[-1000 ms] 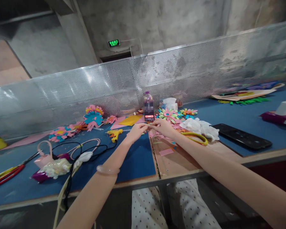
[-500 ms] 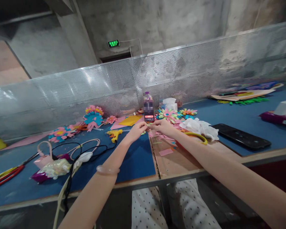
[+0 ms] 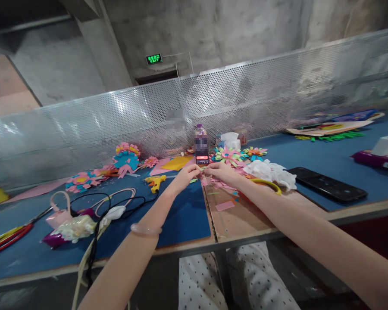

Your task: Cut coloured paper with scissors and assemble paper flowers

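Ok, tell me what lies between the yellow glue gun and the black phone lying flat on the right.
In the head view, between the glue gun and the flat phone sit both hands, left and right, pink paper scraps, a yellow hoop and crumpled white tissue.

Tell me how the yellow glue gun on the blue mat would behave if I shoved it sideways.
The yellow glue gun lies on its side, so it would probably slide rather than roll. Its black cord trails left and may drag. The blue mat looks felt-like, likely adding friction.

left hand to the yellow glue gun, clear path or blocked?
Probably yes. The left hand is pinched with the right hand on a small paper piece, and the glue gun lies just to its left on bare blue mat, nothing between.
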A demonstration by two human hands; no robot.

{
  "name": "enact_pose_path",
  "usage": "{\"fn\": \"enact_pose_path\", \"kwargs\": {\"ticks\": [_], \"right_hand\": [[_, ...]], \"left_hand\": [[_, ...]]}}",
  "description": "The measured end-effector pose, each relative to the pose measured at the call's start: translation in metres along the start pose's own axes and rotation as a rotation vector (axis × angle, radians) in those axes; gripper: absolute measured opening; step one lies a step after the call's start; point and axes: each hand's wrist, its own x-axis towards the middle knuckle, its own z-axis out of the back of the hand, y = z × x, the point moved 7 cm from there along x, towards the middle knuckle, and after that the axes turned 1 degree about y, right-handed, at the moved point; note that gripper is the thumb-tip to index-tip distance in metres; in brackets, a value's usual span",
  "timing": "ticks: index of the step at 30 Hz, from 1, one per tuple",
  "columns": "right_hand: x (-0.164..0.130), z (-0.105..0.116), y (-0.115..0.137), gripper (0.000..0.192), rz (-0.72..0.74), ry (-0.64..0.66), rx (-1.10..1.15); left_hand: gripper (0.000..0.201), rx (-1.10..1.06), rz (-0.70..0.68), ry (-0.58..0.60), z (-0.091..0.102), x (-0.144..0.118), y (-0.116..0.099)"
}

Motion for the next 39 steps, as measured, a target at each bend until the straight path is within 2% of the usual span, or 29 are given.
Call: {"fn": "enact_pose_path", "kwargs": {"ticks": [8,24,29,39], "right_hand": [[0.004,0.0,-0.005,0.03,0.005,0.046,0.036],[-0.001,-0.002,0.009,0.016,0.068,-0.002,0.067],[-0.005,-0.007,0.016,0.017,0.06,0.029,0.082],[0.0,-0.009,0.008,0.016,0.093,0.03,0.064]], "left_hand": [[0.018,-0.091,0.01,0.014,-0.001,0.0,0.005],[0.014,-0.235,0.031,0.058,-0.007,0.0,0.006],[0.013,-0.264,0.032,0.06,-0.01,-0.001,0.008],[0.013,-0.265,0.037,0.042,-0.011,-0.003,0.007]]}}
